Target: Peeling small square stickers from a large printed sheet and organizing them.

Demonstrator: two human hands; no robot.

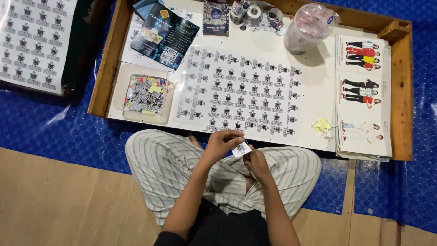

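Hands [239, 152] pinching small sticker [241, 149]

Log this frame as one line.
left hand: pinching small white printed label | right hand: holding same label | ahead: large printed sticker sheet | left of it: clear tray of cut labels

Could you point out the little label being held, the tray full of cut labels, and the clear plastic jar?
small label [241, 149], head view, on its white face between both hands' fingers.
tray of cut labels [117, 93], head view, on its left rim.
clear plastic jar [306, 28], head view, on its side wall.
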